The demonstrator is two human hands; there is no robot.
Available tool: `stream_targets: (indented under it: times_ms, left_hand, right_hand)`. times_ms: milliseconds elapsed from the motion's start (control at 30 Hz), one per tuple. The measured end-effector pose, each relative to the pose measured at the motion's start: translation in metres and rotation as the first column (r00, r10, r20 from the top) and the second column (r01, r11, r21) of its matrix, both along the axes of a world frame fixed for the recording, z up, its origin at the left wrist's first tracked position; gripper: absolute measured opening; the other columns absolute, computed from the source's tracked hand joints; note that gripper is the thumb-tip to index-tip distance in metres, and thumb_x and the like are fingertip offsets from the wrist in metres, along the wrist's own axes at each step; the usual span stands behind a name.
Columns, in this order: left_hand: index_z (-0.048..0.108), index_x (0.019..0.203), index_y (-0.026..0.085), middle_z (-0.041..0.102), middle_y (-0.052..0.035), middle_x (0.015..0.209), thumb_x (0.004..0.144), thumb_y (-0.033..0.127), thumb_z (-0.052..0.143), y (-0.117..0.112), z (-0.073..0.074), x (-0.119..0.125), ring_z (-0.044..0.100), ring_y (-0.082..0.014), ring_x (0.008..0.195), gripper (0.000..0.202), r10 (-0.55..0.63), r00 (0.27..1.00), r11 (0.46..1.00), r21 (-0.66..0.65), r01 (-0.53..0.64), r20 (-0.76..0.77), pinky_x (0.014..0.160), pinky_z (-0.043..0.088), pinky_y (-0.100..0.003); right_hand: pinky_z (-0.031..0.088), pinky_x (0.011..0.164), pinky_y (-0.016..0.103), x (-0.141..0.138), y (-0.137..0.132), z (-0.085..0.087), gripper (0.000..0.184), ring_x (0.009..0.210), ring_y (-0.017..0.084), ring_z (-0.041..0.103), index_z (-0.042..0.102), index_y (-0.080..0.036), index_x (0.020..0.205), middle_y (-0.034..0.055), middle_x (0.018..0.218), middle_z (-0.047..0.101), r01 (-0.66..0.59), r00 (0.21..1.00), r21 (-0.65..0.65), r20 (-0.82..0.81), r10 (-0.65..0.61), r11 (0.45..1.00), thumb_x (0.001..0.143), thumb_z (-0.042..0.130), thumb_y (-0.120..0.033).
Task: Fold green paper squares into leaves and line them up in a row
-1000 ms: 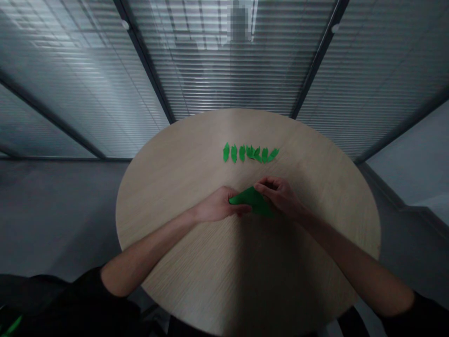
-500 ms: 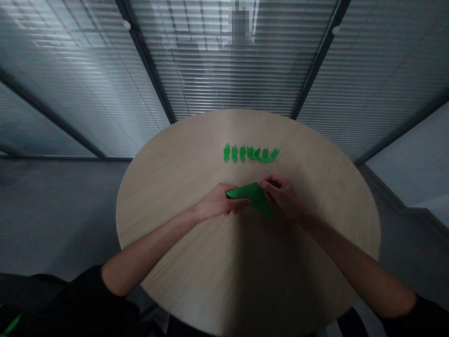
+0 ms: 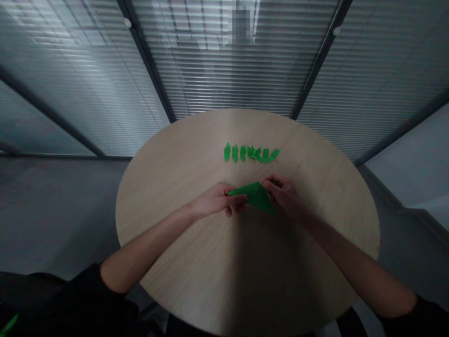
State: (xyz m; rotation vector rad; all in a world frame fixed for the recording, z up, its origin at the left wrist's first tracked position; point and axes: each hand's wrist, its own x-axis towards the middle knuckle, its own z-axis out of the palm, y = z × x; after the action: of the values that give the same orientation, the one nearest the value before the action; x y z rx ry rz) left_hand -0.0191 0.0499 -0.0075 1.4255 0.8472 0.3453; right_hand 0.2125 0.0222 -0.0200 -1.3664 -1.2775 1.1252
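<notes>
A sheet of green paper [image 3: 257, 196], folded into a triangle, is held up between my two hands just above the round wooden table [image 3: 175, 168]. My left hand [image 3: 219, 200] pinches its left corner between thumb and fingers. My right hand [image 3: 285, 194] grips the upper right edge, fingers curled over the fold. Farther away on the tabletop, a row of several small folded green paper pieces [image 3: 249, 153] lies side by side, well beyond both hands.
The pale wood tabletop is round, with its edge curving all around the hands. Past it stand glass walls with slatted blinds [image 3: 224, 61] and dark frames. Grey floor lies below the table. Black sleeves [image 3: 70, 304] show at the bottom corners.
The green paper has lifted and spread from a flatter, bunched shape into a clearer triangle. My hands have moved slightly apart along its edges. The row of small pieces has not moved.
</notes>
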Motion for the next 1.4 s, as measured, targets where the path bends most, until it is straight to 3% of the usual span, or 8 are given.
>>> stream_targets:
  times_ms: [333,600,733,933,1133,1400]
  left_hand:
    - [0.069,0.074,0.014,0.070,-0.0010,0.067,0.085,0.040,0.081,-0.001,-0.001,0.001,0.063,-0.0103,0.056,0.030,0.105,0.994,0.994,0.010,-0.105,-0.015,0.051,0.049,-0.021]
    - [0.078,0.096,0.012,0.080,-0.0111,0.092,0.092,0.058,0.069,0.004,-0.002,-0.008,0.072,-0.0158,0.072,0.047,-0.040,0.998,0.995,-0.090,0.045,0.050,0.055,0.054,-0.022]
    - [0.078,0.096,0.012,0.080,-0.0126,0.092,0.094,0.064,0.065,0.006,-0.003,-0.009,0.073,-0.0176,0.074,0.053,-0.065,0.995,0.992,-0.101,0.073,0.075,0.056,0.056,-0.024]
    - [0.074,0.098,0.013,0.075,-0.0057,0.083,0.090,0.047,0.077,0.007,-0.003,-0.003,0.069,-0.0138,0.069,0.036,0.048,0.992,0.999,0.019,-0.051,0.115,0.058,0.057,-0.023]
    - [0.071,0.102,0.012,0.072,-0.0033,0.079,0.088,0.037,0.079,0.007,-0.004,-0.002,0.070,-0.0134,0.068,0.030,0.115,0.980,0.992,0.033,-0.122,0.161,0.059,0.057,-0.023]
    - [0.070,0.108,0.014,0.072,-0.0030,0.083,0.085,0.042,0.083,0.009,-0.007,-0.003,0.069,-0.0138,0.070,0.039,0.146,0.957,0.989,-0.008,-0.149,0.252,0.060,0.058,-0.024]
  right_hand:
    - [0.032,0.050,0.026,0.000,-0.001,0.000,0.042,0.055,0.011,0.042,0.064,-0.020,0.074,-0.0038,0.063,0.049,0.015,1.000,0.016,-0.017,-0.015,1.000,0.074,0.078,-0.060]
    - [0.028,0.046,0.024,0.003,0.000,0.001,0.042,0.053,0.010,0.039,0.063,-0.019,0.074,-0.0053,0.060,0.046,0.048,0.999,0.006,-0.006,-0.048,0.999,0.074,0.077,-0.058]
    - [0.027,0.046,0.024,0.004,0.001,-0.001,0.039,0.053,0.010,0.038,0.065,-0.019,0.074,-0.0051,0.061,0.047,0.057,0.998,-0.004,-0.016,-0.057,0.998,0.074,0.077,-0.056]
    - [0.028,0.045,0.024,-0.001,-0.001,0.000,0.041,0.053,0.010,0.040,0.065,-0.020,0.076,-0.0054,0.061,0.047,-0.018,0.999,-0.040,-0.042,0.016,0.999,0.074,0.076,-0.060]
    - [0.030,0.043,0.023,-0.006,-0.006,0.006,0.055,0.048,0.009,0.039,0.052,-0.023,0.073,-0.0072,0.059,0.042,-0.089,0.988,-0.087,-0.137,0.076,0.992,0.079,0.067,-0.076]
    - [0.033,0.043,0.020,0.000,-0.009,0.004,0.040,0.049,0.008,0.045,0.062,-0.022,0.088,-0.0072,0.064,0.050,-0.177,0.956,-0.157,-0.261,0.132,0.972,0.083,0.076,-0.060]
